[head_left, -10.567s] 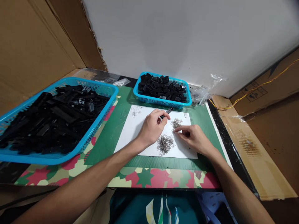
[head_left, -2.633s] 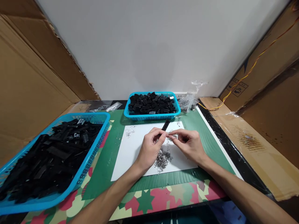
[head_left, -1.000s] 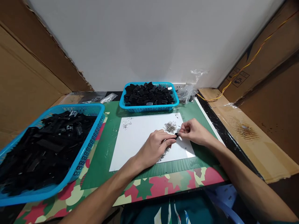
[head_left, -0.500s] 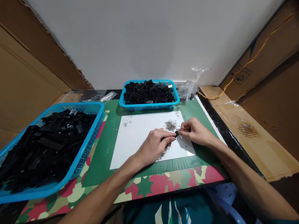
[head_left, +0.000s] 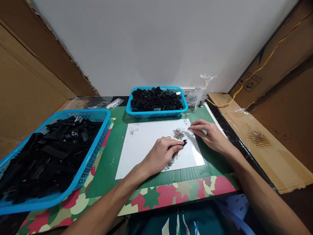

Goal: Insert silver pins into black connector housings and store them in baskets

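Note:
My left hand point(head_left: 163, 152) is closed, pinching a small black plastic part point(head_left: 185, 142) between thumb and index finger over the white sheet point(head_left: 144, 147). Only the part's outer end shows; the rest is covered by my fingers. My right hand point(head_left: 207, 134) holds nothing that I can see, its fingers stretched out and apart at the sheet's right side. Between the hands lies a pile of tiny metal pieces point(head_left: 179, 133), perhaps springs, too small to tell. More small metal pieces point(head_left: 171, 162) lie partly hidden beside my left hand.
A large blue basket point(head_left: 106, 119) of black plastic parts stands at left. Behind the sheet is a smaller blue basket point(head_left: 156, 114) of black pieces. Scattered metal bits point(head_left: 132, 130) lie at the sheet's far left. A clear plastic bag point(head_left: 195, 98) sits by the wall; cardboard point(head_left: 278, 81) rises at right.
My right hand has come away from the black part, moving up and spreading its fingers. The thin metal piece it held no longer shows. My left hand keeps its pinch.

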The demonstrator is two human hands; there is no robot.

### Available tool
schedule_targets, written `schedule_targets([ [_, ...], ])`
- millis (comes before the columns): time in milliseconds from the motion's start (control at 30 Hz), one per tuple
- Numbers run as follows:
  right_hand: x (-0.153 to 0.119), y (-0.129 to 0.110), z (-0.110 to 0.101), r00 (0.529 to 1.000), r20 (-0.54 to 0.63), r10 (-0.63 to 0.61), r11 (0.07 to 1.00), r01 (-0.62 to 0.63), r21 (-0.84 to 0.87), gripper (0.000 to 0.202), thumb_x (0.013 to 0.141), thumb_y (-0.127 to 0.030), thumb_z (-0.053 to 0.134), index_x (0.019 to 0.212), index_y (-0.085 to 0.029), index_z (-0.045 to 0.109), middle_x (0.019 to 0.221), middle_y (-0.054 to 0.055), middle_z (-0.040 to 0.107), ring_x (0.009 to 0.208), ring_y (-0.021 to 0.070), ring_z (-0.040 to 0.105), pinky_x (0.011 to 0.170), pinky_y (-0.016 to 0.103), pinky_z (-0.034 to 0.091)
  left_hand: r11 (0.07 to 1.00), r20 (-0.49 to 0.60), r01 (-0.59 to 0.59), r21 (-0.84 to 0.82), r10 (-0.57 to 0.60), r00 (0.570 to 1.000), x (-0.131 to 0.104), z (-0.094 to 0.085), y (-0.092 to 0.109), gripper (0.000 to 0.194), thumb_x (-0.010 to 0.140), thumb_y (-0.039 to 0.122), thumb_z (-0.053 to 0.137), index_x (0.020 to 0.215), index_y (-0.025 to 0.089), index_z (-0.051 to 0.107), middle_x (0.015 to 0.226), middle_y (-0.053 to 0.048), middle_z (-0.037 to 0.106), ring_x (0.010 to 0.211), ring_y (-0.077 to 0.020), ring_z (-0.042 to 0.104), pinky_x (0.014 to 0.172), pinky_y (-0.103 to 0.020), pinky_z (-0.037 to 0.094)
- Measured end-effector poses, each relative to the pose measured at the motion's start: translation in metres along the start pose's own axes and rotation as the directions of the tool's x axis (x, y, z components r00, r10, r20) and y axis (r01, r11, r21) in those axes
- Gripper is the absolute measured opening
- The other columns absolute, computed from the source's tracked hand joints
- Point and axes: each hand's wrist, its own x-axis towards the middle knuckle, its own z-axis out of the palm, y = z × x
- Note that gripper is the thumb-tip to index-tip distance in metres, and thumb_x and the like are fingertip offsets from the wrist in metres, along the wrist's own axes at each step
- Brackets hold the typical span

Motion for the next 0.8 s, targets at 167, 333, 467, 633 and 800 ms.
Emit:
schedule_targets([
  [167,0.000,-0.003,0.014,0.950,-0.177,0.258,0.904,-0.172,0.392,0.024,0.088,-0.042,0.076,0.094,-0.020,0.080,0.095,0.010,0.082,0.085,0.0260,0.077,0.082,0.040,0.062,1.000,0.010,-0.012,0.006,0.012,1.000,0.000,-0.001,-0.001,0.021,0.098,0.017,0.063,0.109,0.018,0.082,0.072,-0.001,0.074,0.076,-0.0175,0.063,0.080,-0.031,0.045],
  [333,0.001,-0.011,0.028,0.909,-0.025,0.417,0.698,-0.303,0.649,0.041,0.070,-0.053,0.090,0.076,-0.016,0.073,0.072,0.009,0.078,0.067,0.0218,0.075,0.065,0.032,0.063,0.999,0.019,-0.038,0.007,0.038,0.999,0.001,-0.001,-0.002,0.021,0.099,0.021,0.062,0.106,0.021,0.082,0.074,-0.001,0.075,0.076,-0.0174,0.064,0.081,-0.032,0.046],
  [467,0.000,-0.013,0.035,0.904,-0.018,0.428,0.724,-0.331,0.606,0.045,0.067,-0.056,0.090,0.072,-0.016,0.071,0.072,0.010,0.078,0.066,0.0225,0.075,0.063,0.032,0.062,0.999,0.020,-0.040,0.009,0.040,0.999,0.001,0.000,-0.003,0.021,0.099,0.021,0.062,0.108,0.020,0.081,0.075,-0.001,0.076,0.079,-0.0183,0.066,0.083,-0.033,0.047],
  [633,-0.002,-0.009,0.038,0.903,-0.040,0.428,0.750,-0.330,0.573,0.045,0.068,-0.056,0.090,0.072,-0.016,0.069,0.075,0.012,0.078,0.065,0.0230,0.075,0.061,0.033,0.063,0.999,0.018,-0.054,0.008,0.054,0.998,0.001,0.001,-0.002,0.021,0.098,0.018,0.062,0.108,0.020,0.082,0.074,-0.002,0.076,0.078,-0.0186,0.066,0.086,-0.034,0.047],
  [800,-0.003,-0.008,0.038,0.895,-0.050,0.444,0.743,-0.337,0.578,0.044,0.066,-0.052,0.092,0.070,-0.015,0.069,0.071,0.011,0.076,0.062,0.0217,0.074,0.058,0.031,0.061,0.999,0.013,-0.043,0.004,0.043,0.999,0.002,0.000,-0.002,0.023,0.097,0.017,0.064,0.111,0.020,0.081,0.075,-0.002,0.076,0.074,-0.0175,0.065,0.084,-0.034,0.049],
])
